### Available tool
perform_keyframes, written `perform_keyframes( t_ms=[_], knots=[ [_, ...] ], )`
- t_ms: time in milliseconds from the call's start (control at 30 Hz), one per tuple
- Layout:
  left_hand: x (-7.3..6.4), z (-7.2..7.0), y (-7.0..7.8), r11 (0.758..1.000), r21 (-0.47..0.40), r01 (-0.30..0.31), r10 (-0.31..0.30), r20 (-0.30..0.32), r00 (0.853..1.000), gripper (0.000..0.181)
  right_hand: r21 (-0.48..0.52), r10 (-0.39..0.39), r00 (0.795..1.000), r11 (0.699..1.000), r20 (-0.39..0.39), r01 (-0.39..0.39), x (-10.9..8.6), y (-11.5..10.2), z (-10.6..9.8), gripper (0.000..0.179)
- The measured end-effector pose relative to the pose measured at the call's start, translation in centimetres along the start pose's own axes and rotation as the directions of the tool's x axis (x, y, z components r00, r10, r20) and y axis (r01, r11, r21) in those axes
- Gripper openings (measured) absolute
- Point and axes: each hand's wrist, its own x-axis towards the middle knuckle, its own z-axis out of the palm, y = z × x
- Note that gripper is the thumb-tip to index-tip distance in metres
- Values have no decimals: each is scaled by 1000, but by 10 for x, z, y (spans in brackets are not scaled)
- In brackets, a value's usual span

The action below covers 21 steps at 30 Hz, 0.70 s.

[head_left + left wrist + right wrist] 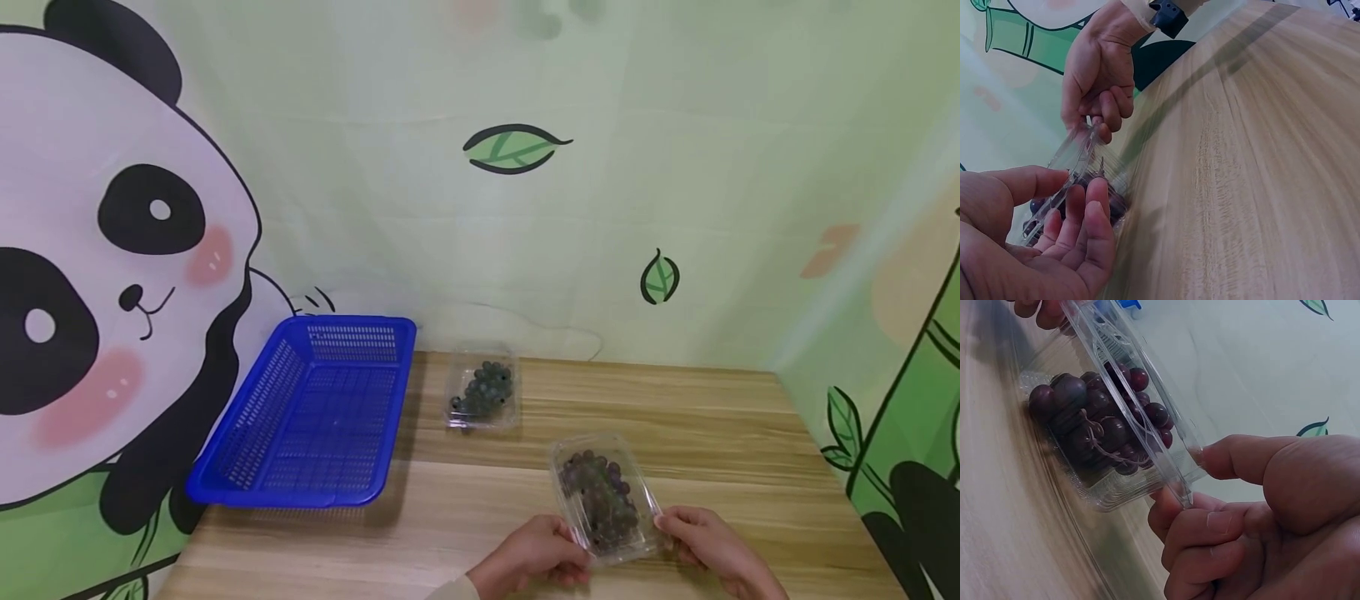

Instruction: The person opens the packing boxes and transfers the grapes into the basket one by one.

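A clear plastic clamshell box (647, 493) with dark purple grapes (1100, 422) inside is held tilted above the wooden table. At the box's near left corner, my left hand (542, 550) pinches the rim between thumb and fingers. On the near right side, my right hand (708, 542) pinches the rim, its thumb on the lid side and its fingers curled beneath, as the right wrist view shows. Lid and base edges lie close together along the rim. Farther back on the table stands a second clear box (459, 371) with dark grapes (486, 387).
A blue perforated plastic basket (397, 400) stands at the left of the table (720, 433), with nothing seen inside. Behind the table hangs a pale green backdrop (420, 208) printed with a panda and leaves. A similar printed sheet borders the right side.
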Motion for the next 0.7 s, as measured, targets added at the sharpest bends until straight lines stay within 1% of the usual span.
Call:
perform_keyframes(
  t_ms=[67,267,367,433,567,633,700],
  knots=[
    [-1,1,-1,1000,11,-1,1,1,1000,19,-1,-18,1000,1000,-2,18,0,0,0,35],
    [-4,4,-4,1000,29,-2,1,10,1000,18,5,-12,1000,1000,-23,12,0,-1,0,36],
    [-5,3,-4,999,40,1,-2,24,1000,18,2,-19,999,1000,-36,19,0,-2,0,38],
    [-6,1,-3,999,53,-4,2,44,999,17,1,-27,999,1000,-44,27,1,-3,1,40],
    [-7,-9,0,994,99,-44,35,90,995,10,-4,-54,997,999,-55,54,1,-3,2,42],
    [-6,-15,0,992,114,-54,43,102,994,4,-3,-60,997,998,-57,60,1,-3,3,42],
    [-5,-21,1,990,133,-55,42,103,994,5,-1,-61,996,998,-60,61,2,-2,3,44]
  ],
)
